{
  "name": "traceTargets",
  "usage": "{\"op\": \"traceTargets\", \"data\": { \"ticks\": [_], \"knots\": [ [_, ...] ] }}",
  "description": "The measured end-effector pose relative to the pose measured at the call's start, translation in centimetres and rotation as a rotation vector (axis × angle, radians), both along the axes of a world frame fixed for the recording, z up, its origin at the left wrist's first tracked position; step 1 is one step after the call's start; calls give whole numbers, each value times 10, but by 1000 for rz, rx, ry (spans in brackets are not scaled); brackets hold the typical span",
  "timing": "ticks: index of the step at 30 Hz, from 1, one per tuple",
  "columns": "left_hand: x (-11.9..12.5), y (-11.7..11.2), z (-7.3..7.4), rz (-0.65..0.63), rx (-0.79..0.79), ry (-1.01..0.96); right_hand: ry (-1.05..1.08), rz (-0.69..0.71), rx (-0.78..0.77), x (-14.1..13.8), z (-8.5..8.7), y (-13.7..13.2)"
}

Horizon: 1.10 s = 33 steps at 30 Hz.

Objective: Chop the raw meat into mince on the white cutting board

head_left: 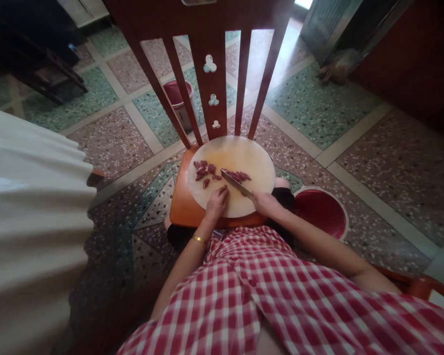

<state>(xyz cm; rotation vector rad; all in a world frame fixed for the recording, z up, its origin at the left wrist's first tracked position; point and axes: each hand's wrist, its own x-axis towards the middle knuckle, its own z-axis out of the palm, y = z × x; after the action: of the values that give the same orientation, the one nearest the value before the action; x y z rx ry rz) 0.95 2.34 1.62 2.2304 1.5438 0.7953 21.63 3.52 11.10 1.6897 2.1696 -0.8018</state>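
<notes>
A round whitish cutting board (251, 153) lies on the wooden chair seat before me. My right hand (263, 203) is closed around the handle of a knife (237, 183), whose blade slants up and left across the board. Just beyond the blade lie thin strips of red meat (240, 175). Several chunks of red meat (204, 169) are spread over the board's left part. My left hand (217, 202) rests at the board's near edge with its fingers curled together, left of the knife. Whatever its fingertips may hold is hidden.
The chair's slatted backrest (207, 84) rises behind the board. A bucket (181, 101) stands on the tiled floor beyond it. Right of the chair is a wide red basin (321, 213). A pale pleated cloth (33, 222) hangs at the left.
</notes>
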Motion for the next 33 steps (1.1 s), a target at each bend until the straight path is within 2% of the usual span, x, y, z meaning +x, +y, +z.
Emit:
{"op": "traceTargets", "data": {
  "ticks": [4,6,14,20,22,25,29,33],
  "knots": [
    [2,-8,3,135,43,18,-25,56,53,-9,8,-3],
    [7,-10,1,164,78,-9,-44,92,67,-16,11,-4],
    [15,-1,-4,124,40,-15,-117,186,62,-25,7,-10],
    [14,-1,-4,133,7,29,-76,196,19,-58,9,12],
    [15,-1,-4,134,-7,33,-46,213,30,-62,8,15],
    [15,-3,-2,141,-7,23,-88,225,28,-45,4,12],
    [12,-5,-3,158,86,-80,-137,193,13,-12,6,3],
    [9,-4,-8,189,136,-155,-118,211,48,-9,14,-2]
  ]
}}
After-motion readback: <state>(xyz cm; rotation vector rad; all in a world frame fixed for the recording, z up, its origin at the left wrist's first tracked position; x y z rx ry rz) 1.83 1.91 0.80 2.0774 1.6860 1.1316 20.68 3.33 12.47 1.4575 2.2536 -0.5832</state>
